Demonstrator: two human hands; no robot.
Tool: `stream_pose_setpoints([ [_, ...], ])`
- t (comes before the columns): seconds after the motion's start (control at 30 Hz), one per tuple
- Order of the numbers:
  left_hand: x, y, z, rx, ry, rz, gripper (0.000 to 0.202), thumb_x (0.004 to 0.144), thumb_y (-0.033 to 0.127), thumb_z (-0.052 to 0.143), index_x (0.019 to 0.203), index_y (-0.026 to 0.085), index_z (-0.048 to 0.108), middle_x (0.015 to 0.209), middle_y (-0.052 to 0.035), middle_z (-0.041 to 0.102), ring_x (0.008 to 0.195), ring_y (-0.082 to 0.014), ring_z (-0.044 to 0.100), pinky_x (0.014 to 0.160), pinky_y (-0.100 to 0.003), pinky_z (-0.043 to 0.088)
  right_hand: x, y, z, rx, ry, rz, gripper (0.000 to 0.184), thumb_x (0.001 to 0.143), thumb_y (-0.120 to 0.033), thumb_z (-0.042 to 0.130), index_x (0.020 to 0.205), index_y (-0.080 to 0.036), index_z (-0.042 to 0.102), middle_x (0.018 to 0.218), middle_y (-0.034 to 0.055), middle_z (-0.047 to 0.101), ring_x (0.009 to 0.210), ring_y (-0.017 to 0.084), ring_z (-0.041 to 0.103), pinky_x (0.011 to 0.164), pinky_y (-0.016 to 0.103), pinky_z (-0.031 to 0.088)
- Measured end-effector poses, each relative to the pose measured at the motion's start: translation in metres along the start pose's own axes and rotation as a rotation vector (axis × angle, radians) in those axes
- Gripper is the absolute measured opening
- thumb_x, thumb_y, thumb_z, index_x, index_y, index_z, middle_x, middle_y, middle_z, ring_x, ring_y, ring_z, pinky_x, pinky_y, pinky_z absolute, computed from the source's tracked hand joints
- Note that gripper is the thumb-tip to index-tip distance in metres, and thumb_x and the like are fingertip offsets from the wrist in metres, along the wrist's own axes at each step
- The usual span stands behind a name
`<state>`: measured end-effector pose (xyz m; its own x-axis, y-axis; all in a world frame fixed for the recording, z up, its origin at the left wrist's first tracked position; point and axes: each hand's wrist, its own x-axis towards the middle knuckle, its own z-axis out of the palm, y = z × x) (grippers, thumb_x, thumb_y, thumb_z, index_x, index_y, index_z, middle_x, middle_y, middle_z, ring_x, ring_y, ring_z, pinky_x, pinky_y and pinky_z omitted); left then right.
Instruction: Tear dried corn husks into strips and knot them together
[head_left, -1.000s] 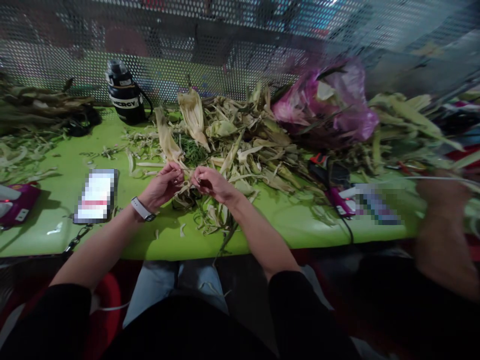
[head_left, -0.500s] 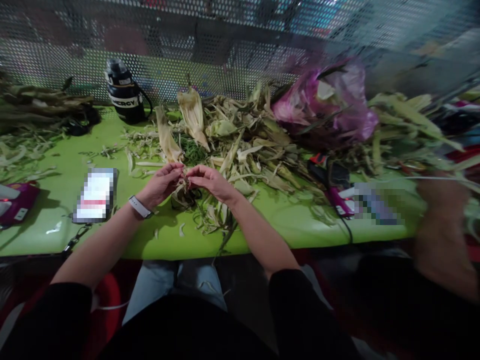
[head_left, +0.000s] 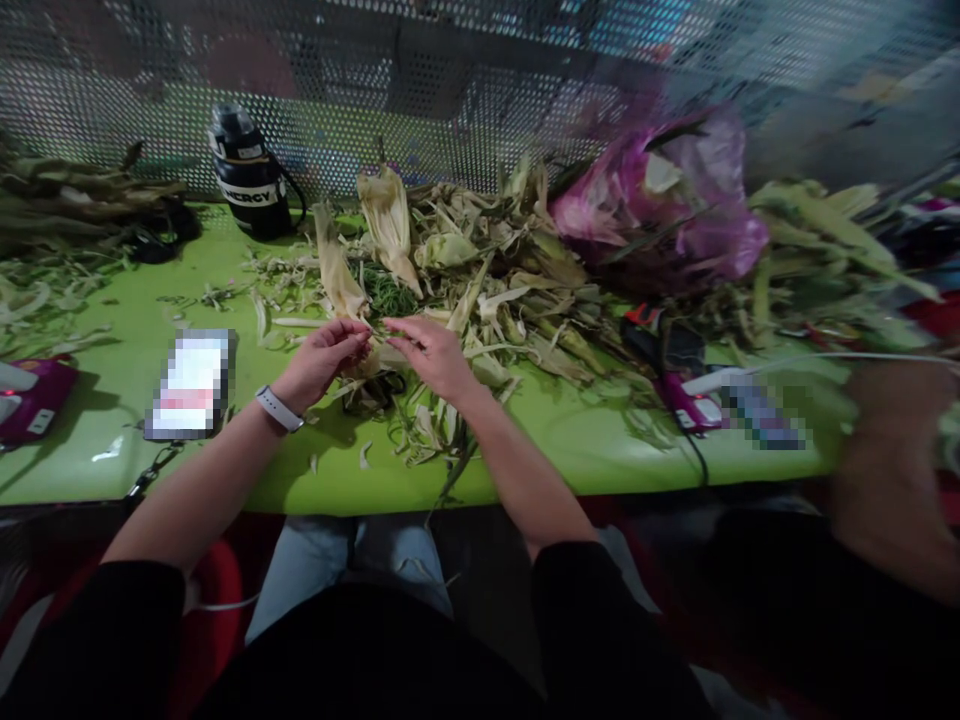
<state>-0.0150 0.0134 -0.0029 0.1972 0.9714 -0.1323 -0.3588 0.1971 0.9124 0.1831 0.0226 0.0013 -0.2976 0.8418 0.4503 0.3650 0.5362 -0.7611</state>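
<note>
Over the green table, my left hand [head_left: 328, 358] is closed in a pinch, thumb against fingers. What it holds is too small to make out. A short gap separates it from my right hand [head_left: 433, 358], whose fingers stretch leftward with the thumb a little below them; nothing plain shows between them. Pale husk shreds and a dark loop [head_left: 375, 392] lie under both hands. Just beyond stand two dry corn-husk bundles, one leaning [head_left: 339, 265] and one taller [head_left: 390, 225], with green strands [head_left: 386, 292] between them. A heap of loose husks [head_left: 540, 300] spreads to the right.
A dark bottle [head_left: 251, 185] stands at the back by a perforated metal screen [head_left: 450, 110]. To the left lie a phone [head_left: 191, 385] and a purple device [head_left: 34, 400]. Rightward are a pink plastic bag [head_left: 667, 205], another purple device [head_left: 694, 408], a second phone [head_left: 763, 412] and another person's arm [head_left: 892, 460].
My right hand has moved slightly up and right, away from my left hand, and its thumb and fingers have parted. My left hand stays nearly in place.
</note>
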Motion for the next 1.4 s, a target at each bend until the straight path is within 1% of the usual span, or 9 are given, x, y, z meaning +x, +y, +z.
stream_pose_setpoints([
  [0.1, -0.001, 0.002, 0.001, 0.012, 0.007, -0.004, 0.025, 0.068, 0.026, 0.083, 0.086, 0.016, 0.069, 0.077, -0.0001, 0.067, 0.066, -0.0072, 0.062, 0.061, -0.016, 0.050, 0.002, -0.003, -0.011, -0.113, -0.016, 0.205, 0.032, 0.088, -0.046, 0.061, 0.072, -0.019, 0.065, 0.069, 0.0044, 0.061, 0.070, 0.018, 0.059, 0.068, 0.031, 0.046],
  [0.2, -0.002, 0.003, 0.002, 0.021, 0.011, -0.005, 0.026, 0.067, 0.028, 0.084, 0.085, 0.017, 0.069, 0.077, 0.0002, 0.066, 0.065, -0.0072, 0.061, 0.060, -0.017, 0.050, 0.000, -0.004, -0.016, 0.010, -0.317, 0.467, 0.041, 0.082, -0.057, 0.063, 0.077, -0.017, 0.062, 0.054, -0.0010, 0.053, 0.048, 0.013, 0.048, 0.050, 0.028, 0.037],
  [0.3, -0.002, 0.004, 0.002, 0.020, 0.020, -0.004, 0.028, 0.066, 0.029, 0.085, 0.085, 0.017, 0.069, 0.078, 0.0002, 0.066, 0.066, -0.0072, 0.061, 0.058, -0.016, 0.050, -0.002, -0.005, -0.014, 0.116, -0.573, 0.494, 0.045, 0.075, -0.054, 0.073, 0.097, -0.016, 0.062, 0.055, -0.0047, 0.052, 0.043, 0.010, 0.043, 0.045, 0.024, 0.032],
  [0.37, -0.003, 0.004, 0.002, 0.031, 0.025, -0.004, 0.029, 0.066, 0.030, 0.085, 0.085, 0.017, 0.068, 0.077, 0.0002, 0.065, 0.066, -0.0072, 0.060, 0.056, -0.015, 0.049, -0.003, -0.006, -0.012, 0.123, -0.619, 0.431, 0.038, 0.077, -0.052, 0.071, 0.089, -0.016, 0.063, 0.058, -0.0038, 0.052, 0.046, 0.009, 0.043, 0.046, 0.024, 0.031],
  [0.47, -0.003, 0.004, 0.001, 0.083, 0.006, 0.000, 0.031, 0.068, 0.032, 0.083, 0.089, 0.016, 0.067, 0.077, 0.0003, 0.065, 0.064, -0.0067, 0.058, 0.054, -0.016, 0.047, -0.002, -0.009, -0.013, 0.159, -0.554, 0.323, 0.035, 0.084, -0.050, 0.063, 0.078, -0.016, 0.061, 0.065, -0.0018, 0.054, 0.054, 0.009, 0.046, 0.053, 0.024, 0.036],
  [0.67, -0.003, 0.004, 0.000, 0.337, -0.134, 0.083, 0.032, 0.073, 0.030, 0.078, 0.097, 0.015, 0.063, 0.083, -0.0016, 0.066, 0.071, -0.0095, 0.062, 0.064, -0.021, 0.049, -0.001, -0.002, -0.006, 0.010, -0.219, 0.037, 0.033, 0.089, -0.049, 0.058, 0.085, -0.016, 0.061, 0.095, 0.0069, 0.056, 0.082, 0.016, 0.054, 0.074, 0.030, 0.046],
  [0.93, -0.007, 0.009, -0.002, 0.889, -0.238, 0.478, 0.031, 0.080, 0.019, 0.065, 0.110, 0.015, 0.055, 0.090, -0.0055, 0.069, 0.077, -0.0142, 0.066, 0.069, -0.027, 0.053, -0.002, 0.009, 0.007, 0.070, -0.226, -0.081, 0.022, 0.094, -0.037, 0.051, 0.088, -0.017, 0.055, 0.125, 0.0139, 0.055, 0.073, 0.012, 0.052, 0.073, 0.032, 0.047],
  [1.1, -0.008, 0.010, -0.005, 1.186, -0.223, 0.703, 0.032, 0.080, 0.012, 0.061, 0.111, 0.015, 0.056, 0.095, -0.0062, 0.072, 0.081, -0.0156, 0.068, 0.071, -0.027, 0.052, -0.001, 0.013, 0.009, 0.124, -0.235, -0.027, 0.018, 0.093, -0.036, 0.051, 0.091, -0.018, 0.054, 0.099, 0.0052, 0.061, 0.065, 0.010, 0.047, 0.066, 0.027, 0.042],
  [1.4, -0.006, 0.005, -0.005, 1.256, -0.109, 0.921, 0.019, 0.089, 0.018, 0.056, 0.106, 0.017, 0.064, 0.095, -0.0080, 0.072, 0.085, -0.0179, 0.067, 0.074, -0.029, 0.052, -0.003, 0.008, 0.011, 0.183, -0.227, 0.053, 0.021, 0.093, -0.041, 0.050, 0.089, -0.020, 0.050, 0.071, -0.0034, 0.051, 0.060, 0.011, 0.048, 0.058, 0.024, 0.039],
])
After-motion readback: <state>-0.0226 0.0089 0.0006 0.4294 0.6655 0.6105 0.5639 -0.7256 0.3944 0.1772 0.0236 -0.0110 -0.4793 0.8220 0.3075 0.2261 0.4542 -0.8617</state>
